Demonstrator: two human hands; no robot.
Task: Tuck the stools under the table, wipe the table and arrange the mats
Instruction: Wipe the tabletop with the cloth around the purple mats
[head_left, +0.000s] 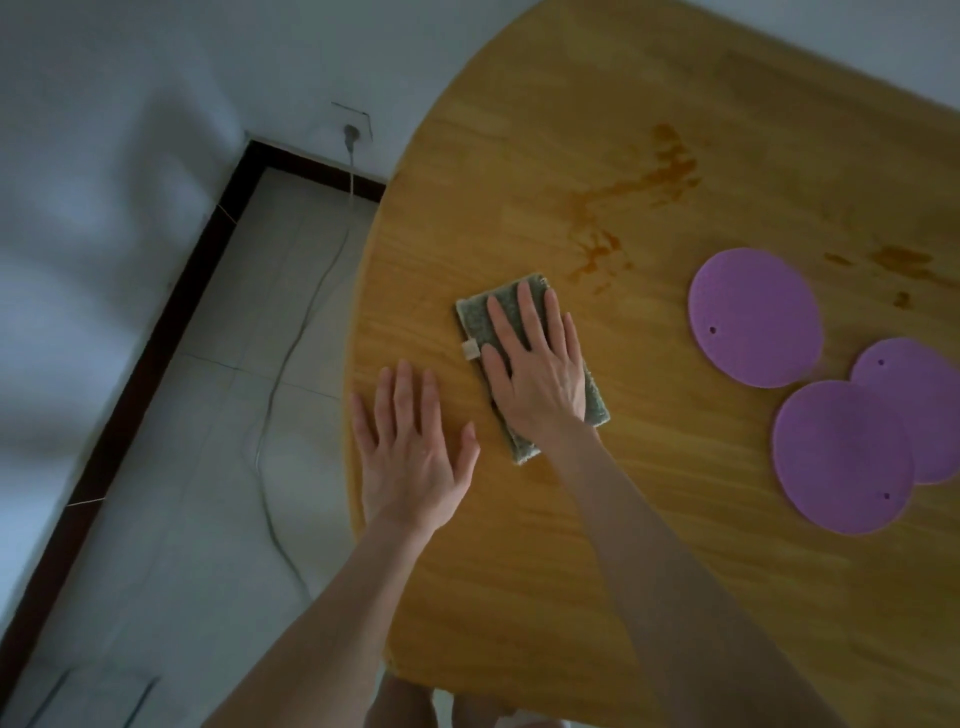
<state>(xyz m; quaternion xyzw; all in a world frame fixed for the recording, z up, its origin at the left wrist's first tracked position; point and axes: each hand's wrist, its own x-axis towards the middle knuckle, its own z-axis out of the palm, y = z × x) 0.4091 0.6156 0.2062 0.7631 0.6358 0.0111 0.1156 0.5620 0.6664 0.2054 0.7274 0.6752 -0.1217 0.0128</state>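
A round wooden table (545, 130) fills the right of the view. A folded grey-green cloth (478, 317) lies flat on it near the left edge, and my right hand (535, 369) presses down on it with fingers spread. My left hand (410, 447) rests flat on the bare wood just left of the cloth, holding nothing. Brown smeared stains (670, 166) mark the wood beyond the cloth and at the far right (901, 260). Three round purple mats lie to the right: one (753, 317) alone, and one (841, 457) overlapping another (919, 405). No stools are in view.
A tiled floor (208, 441) lies left of the table, bordered by a dark skirting board (171, 322) along a white wall. A white cable (291, 374) runs from a wall plug (351, 132) across the floor beside the table edge.
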